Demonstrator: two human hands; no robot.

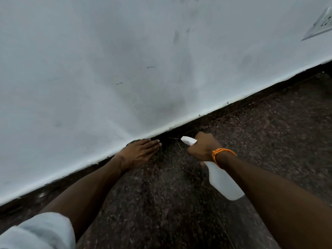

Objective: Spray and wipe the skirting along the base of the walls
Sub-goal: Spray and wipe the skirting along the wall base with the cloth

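Note:
The dark skirting (212,116) runs diagonally along the foot of the white wall (125,60), from lower left to upper right. My left hand (140,152) lies flat against the skirting with its fingers stretched out to the right. It presses a dark cloth (133,141), of which only a small edge shows above the knuckles. My right hand (202,149) grips the neck of a white spray bottle (224,180). The nozzle (186,140) points left toward the skirting, just right of my left fingertips. An orange cord bracelet circles my right wrist.
The floor (269,132) is dark speckled stone and fills the lower right. A white socket plate (321,24) sits on the wall at the upper right. The wall carries grey smudges and small dark marks. My pale sleeve (41,230) shows at the lower left.

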